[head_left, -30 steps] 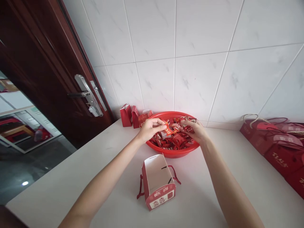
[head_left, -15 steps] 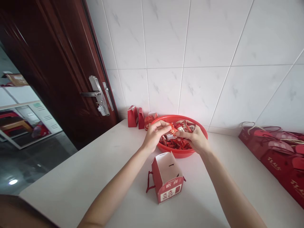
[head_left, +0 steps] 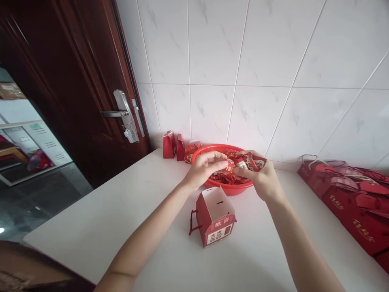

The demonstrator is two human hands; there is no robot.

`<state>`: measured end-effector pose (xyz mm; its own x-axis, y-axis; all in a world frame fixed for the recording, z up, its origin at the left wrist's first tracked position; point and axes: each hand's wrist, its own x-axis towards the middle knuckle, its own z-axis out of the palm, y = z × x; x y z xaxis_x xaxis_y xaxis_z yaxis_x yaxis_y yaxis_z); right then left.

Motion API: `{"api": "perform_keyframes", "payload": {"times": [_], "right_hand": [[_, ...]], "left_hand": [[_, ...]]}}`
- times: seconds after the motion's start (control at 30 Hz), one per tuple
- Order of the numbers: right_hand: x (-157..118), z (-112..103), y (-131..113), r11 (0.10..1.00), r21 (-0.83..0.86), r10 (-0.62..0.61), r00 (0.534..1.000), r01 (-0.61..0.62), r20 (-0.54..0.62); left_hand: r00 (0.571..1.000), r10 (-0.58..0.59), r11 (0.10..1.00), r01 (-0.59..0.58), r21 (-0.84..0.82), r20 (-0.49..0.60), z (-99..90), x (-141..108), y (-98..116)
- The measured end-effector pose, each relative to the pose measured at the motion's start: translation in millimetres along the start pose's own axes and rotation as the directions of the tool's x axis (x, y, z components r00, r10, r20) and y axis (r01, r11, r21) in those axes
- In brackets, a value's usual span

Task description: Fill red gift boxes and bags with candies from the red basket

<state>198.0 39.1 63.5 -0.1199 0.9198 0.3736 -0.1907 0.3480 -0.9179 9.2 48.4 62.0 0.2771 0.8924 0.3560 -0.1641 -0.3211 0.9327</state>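
Above a red plastic basket [head_left: 235, 190], my left hand [head_left: 202, 169] pinches a small red wrapped candy [head_left: 230, 166] between thumb and fingertips. My right hand [head_left: 267, 178] is closed around several wrapped candies [head_left: 249, 161], its thumb reaching to the same small red candy. More red wrapped sweets lie in the basket beneath both hands, partly hidden by them. Between my forearms an open-topped red gift box [head_left: 219, 235] with white lettering and a red cord handle stands upright on the white tabletop [head_left: 152, 194].
Small red boxes [head_left: 169, 145] and a rounded red packet [head_left: 191, 152] stand against the tiled wall, left of the basket. Red gift bags [head_left: 343, 198] with cord handles line the right side. A dark wooden door [head_left: 75, 81] stands at the left, beyond the table edge.
Both hands have shifted slightly right with the candies in them, and the right hand's sweets now show more clearly. The view has moved a little; the gift box stays in place.
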Motion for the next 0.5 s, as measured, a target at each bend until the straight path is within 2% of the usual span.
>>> {"api": "perform_keyframes", "payload": {"times": [0.13,0.33,0.4,0.5], "right_hand": [[-4.1,3.4,-4.2,0.998,-0.053,-0.016,1.000,0.016,0.008],[-7.6,2.8,-10.9,0.995,-0.093,-0.030,0.999,0.032,0.030],[-8.8,0.6,-13.5,0.993,-0.114,-0.025,0.999,0.031,0.047],[-11.1,-1.3,-16.0,0.976,-0.214,0.068,0.988,-0.037,0.138]], "left_hand": [[0.997,0.072,0.983,-0.075,0.169,0.027,-5.0,-2.5,1.9],[0.999,0.001,0.991,-0.007,0.133,0.048,-7.7,-2.8,1.3],[0.997,-0.019,0.985,0.005,0.172,0.079,-11.2,-3.0,5.2],[0.995,-0.040,0.958,0.014,0.285,0.088,-20.7,-4.0,13.3]]}}
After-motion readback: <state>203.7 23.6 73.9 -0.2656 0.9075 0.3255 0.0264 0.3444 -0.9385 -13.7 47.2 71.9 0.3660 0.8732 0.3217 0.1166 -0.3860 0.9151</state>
